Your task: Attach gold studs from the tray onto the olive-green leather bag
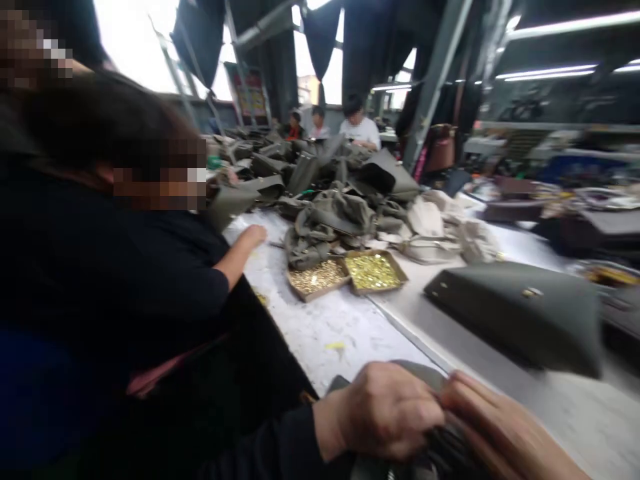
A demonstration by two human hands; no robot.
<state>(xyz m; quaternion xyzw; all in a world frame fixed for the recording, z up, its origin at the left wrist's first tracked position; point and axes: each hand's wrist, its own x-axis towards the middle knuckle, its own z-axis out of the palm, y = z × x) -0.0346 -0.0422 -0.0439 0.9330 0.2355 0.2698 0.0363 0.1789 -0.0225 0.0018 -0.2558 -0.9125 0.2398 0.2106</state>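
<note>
My left hand [385, 410] is curled closed at the bottom of the view, gripping a dark olive leather piece [425, 377] that shows just behind my knuckles. My right hand [500, 427] presses against it from the right, fingers folded onto the same dark piece. What lies under both hands is blurred and partly hidden. A finished olive leather bag [520, 317] with a small metal stud lies flat on the table to the right, apart from my hands.
Two shallow trays of gold metal fittings [345, 273] sit mid-table before a heap of olive and cream leather pieces [340, 213]. A co-worker in dark clothing [125, 280] leans in at the left, a hand [253, 235] resting on the white table [340, 327]. Other people sit far back.
</note>
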